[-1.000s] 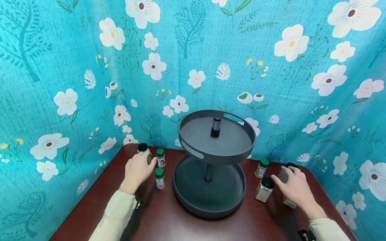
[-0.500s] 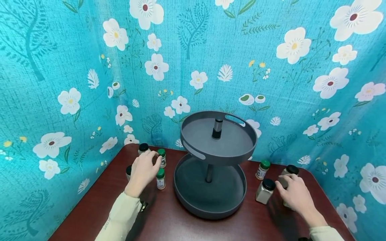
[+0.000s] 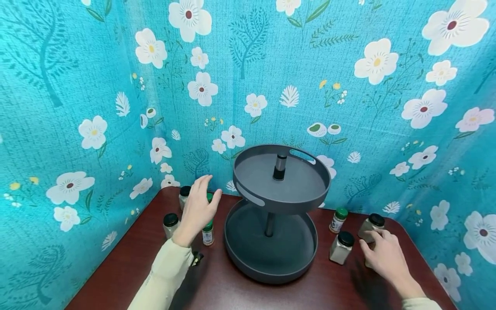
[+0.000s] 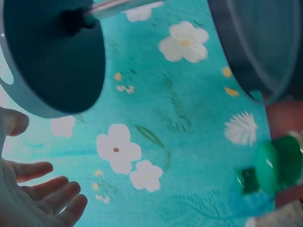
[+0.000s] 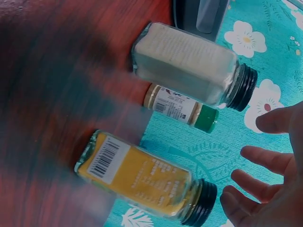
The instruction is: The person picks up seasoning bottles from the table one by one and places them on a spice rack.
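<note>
Since the earlier frame the left grip (image 3: 197,207) has lifted and shifted toward the two-tier stand (image 3: 253,172), while the right grip (image 3: 387,253) has moved only a little. At the left end of the counter (image 3: 104,275) I see a near black-capped jar (image 3: 170,229) and a back black-capped jar (image 3: 184,198). Right of them, my left grip has its fingers straight, pointing up, thumb spread away, with hold of nothing. It partly covers a back green-capped jar (image 3: 209,196); a front green-capped jar (image 3: 207,236) stands upright just beside it. The stand sits mid-counter. Past it I have a right-side green-capped jar (image 3: 337,223), a pale-filled jar (image 3: 339,250) and a rear black-capped jar (image 3: 370,227). My right grip is loosely bent, thumb apart, holding nothing; in the right wrist view its fingertips are just beside the cap of a yellow-filled jar (image 5: 137,177), upright on the counter.
</note>
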A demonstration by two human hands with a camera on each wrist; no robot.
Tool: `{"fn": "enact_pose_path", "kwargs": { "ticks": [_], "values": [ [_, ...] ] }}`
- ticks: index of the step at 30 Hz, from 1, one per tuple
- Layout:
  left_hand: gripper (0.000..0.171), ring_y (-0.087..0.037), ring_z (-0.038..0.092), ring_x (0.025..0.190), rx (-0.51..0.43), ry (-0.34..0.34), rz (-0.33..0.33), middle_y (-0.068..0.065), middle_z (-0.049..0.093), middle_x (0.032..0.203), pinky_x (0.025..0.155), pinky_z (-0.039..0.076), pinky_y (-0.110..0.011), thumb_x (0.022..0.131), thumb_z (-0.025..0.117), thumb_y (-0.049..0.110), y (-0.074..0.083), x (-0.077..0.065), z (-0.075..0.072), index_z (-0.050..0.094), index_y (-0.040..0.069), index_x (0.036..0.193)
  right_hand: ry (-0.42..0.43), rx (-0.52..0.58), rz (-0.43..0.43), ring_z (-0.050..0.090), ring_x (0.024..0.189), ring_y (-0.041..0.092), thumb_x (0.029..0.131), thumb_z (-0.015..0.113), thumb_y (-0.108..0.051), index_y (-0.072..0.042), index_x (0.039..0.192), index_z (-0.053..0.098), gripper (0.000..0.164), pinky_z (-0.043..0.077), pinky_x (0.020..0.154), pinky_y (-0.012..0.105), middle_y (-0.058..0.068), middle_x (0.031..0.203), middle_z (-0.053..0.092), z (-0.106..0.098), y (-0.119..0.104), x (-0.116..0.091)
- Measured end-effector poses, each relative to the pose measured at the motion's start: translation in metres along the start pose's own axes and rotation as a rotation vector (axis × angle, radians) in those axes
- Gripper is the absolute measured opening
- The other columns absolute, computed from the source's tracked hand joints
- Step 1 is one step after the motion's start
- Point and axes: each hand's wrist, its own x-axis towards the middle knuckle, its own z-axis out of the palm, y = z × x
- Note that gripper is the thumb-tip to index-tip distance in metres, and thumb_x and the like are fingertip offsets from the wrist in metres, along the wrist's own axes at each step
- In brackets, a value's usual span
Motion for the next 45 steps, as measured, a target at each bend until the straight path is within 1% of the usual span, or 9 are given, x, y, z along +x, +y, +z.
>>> {"fn": "enact_pose_path", "kwargs": {
  "ticks": [4, 11, 16, 19, 26, 32, 35, 39, 45],
  "values": [
    [0.055, -0.029, 0.031, 0.134, -0.105, -0.031, 0.013, -0.014, 0.034, 0.146, 0.105, 0.030, -0.051, 0.100, 0.042, 0.040, 0.016, 0.008, 0.002, 0.039, 0.004, 0.142, -0.004, -0.002, 0.016, 0.039, 0.101, 0.053, 0.083, 0.067, -0.017, 0.012, 0.108, 0.060, 0.039, 0.034, 0.081, 0.064, 0.036, 0.109, 0.047, 0.002, 0.004, -0.003],
    [0.061, -0.029, 0.025, 0.138, -0.241, -0.129, -0.001, -0.015, 0.026, 0.151, 0.108, 0.025, -0.050, 0.102, 0.028, 0.045, 0.037, 0.023, 0.008, 0.027, 0.005, 0.148, 0.016, -0.028, 0.052, 0.036, 0.101, 0.053, 0.081, 0.067, -0.016, 0.013, 0.111, 0.056, 0.043, 0.032, 0.081, 0.065, 0.037, 0.110, 0.045, 0.004, 0.010, -0.005],
    [0.063, -0.029, 0.022, 0.139, -0.325, -0.166, -0.027, -0.015, 0.022, 0.152, 0.108, 0.023, -0.050, 0.102, 0.027, 0.046, 0.048, 0.030, 0.012, 0.022, 0.006, 0.150, 0.021, -0.022, 0.077, 0.035, 0.101, 0.053, 0.082, 0.065, -0.015, 0.015, 0.112, 0.054, 0.044, 0.031, 0.081, 0.065, 0.037, 0.110, 0.043, 0.004, 0.015, -0.006],
    [0.061, -0.029, 0.020, 0.140, -0.365, -0.167, -0.045, -0.015, 0.020, 0.153, 0.109, 0.022, -0.050, 0.103, 0.029, 0.042, 0.052, 0.032, 0.014, 0.019, 0.005, 0.150, 0.013, -0.017, 0.093, 0.033, 0.101, 0.054, 0.081, 0.065, -0.014, 0.016, 0.114, 0.051, 0.046, 0.030, 0.081, 0.065, 0.038, 0.111, 0.040, 0.004, 0.017, -0.006],
    [0.063, -0.028, 0.018, 0.140, -0.371, -0.154, -0.076, -0.014, 0.019, 0.153, 0.110, 0.020, -0.050, 0.102, 0.032, 0.042, 0.060, 0.033, 0.020, 0.018, 0.004, 0.150, -0.027, 0.019, 0.149, 0.031, 0.104, 0.056, 0.082, 0.064, -0.011, 0.017, 0.120, 0.044, 0.052, 0.031, 0.081, 0.066, 0.040, 0.113, 0.036, 0.005, 0.028, -0.008],
    [0.063, -0.028, 0.016, 0.141, -0.382, -0.144, -0.096, -0.014, 0.017, 0.154, 0.110, 0.019, -0.051, 0.102, 0.033, 0.040, 0.059, 0.035, 0.026, 0.015, 0.005, 0.151, -0.034, 0.055, 0.209, 0.033, 0.105, 0.057, 0.083, 0.062, -0.007, 0.022, 0.130, 0.029, 0.064, 0.033, 0.084, 0.068, 0.043, 0.117, 0.032, 0.012, 0.039, -0.007],
    [0.060, -0.026, 0.015, 0.141, -0.399, -0.142, -0.111, -0.013, 0.016, 0.154, 0.110, 0.018, -0.050, 0.103, 0.033, 0.036, 0.059, 0.035, 0.029, 0.013, 0.006, 0.151, -0.040, 0.083, 0.246, 0.034, 0.105, 0.056, 0.085, 0.061, -0.009, 0.022, 0.134, 0.023, 0.068, 0.033, 0.084, 0.068, 0.043, 0.118, 0.032, 0.014, 0.043, -0.007],
    [0.057, -0.025, 0.013, 0.141, -0.418, -0.122, -0.120, -0.012, 0.015, 0.155, 0.111, 0.017, -0.048, 0.103, 0.032, 0.029, 0.059, 0.034, 0.032, 0.013, 0.006, 0.152, -0.068, 0.134, 0.317, 0.035, 0.110, 0.057, 0.088, 0.060, -0.017, 0.020, 0.138, 0.017, 0.075, 0.033, 0.087, 0.068, 0.045, 0.123, 0.030, 0.015, 0.046, -0.006],
    [0.056, -0.024, 0.012, 0.142, -0.414, -0.113, -0.104, -0.012, 0.014, 0.155, 0.111, 0.015, -0.048, 0.103, 0.031, 0.027, 0.059, 0.033, 0.035, 0.012, 0.006, 0.152, -0.136, 0.210, 0.470, 0.036, 0.113, 0.057, 0.090, 0.060, -0.034, 0.017, 0.141, 0.010, 0.088, 0.034, 0.089, 0.065, 0.045, 0.126, 0.030, 0.017, 0.051, -0.007]
  ]
}}
